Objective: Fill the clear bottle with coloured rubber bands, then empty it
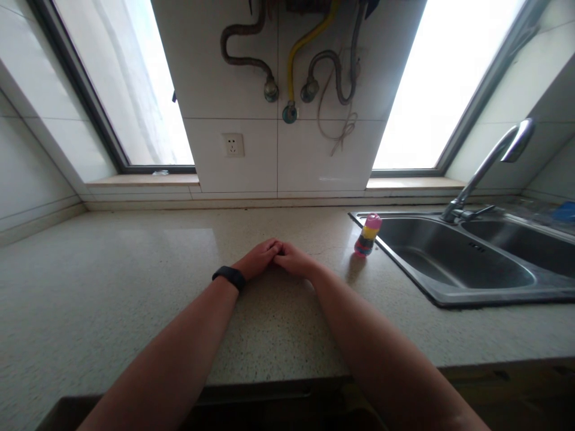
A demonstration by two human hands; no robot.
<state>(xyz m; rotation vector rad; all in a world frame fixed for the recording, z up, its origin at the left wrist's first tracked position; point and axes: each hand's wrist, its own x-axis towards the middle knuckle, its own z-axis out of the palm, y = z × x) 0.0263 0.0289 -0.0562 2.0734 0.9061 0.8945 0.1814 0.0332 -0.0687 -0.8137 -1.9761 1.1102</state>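
Note:
Both my forearms stretch out over a speckled stone countertop (112,287). My left hand (259,258) and my right hand (294,260) rest on the counter with their fingertips meeting in the middle. The fingers lie flat and fairly straight, and nothing shows in either hand. A black band (229,277) circles my left wrist. A small bottle with pink, yellow and dark stripes (368,235) stands upright on the counter, a short way right of my right hand, beside the sink's corner.
A steel double sink (453,296) fills the right side, with a curved tap (487,164) behind it. A tiled wall holds a socket (233,145) and several hoses (291,66) between two bright windows. The counter's front edge runs beneath my forearms.

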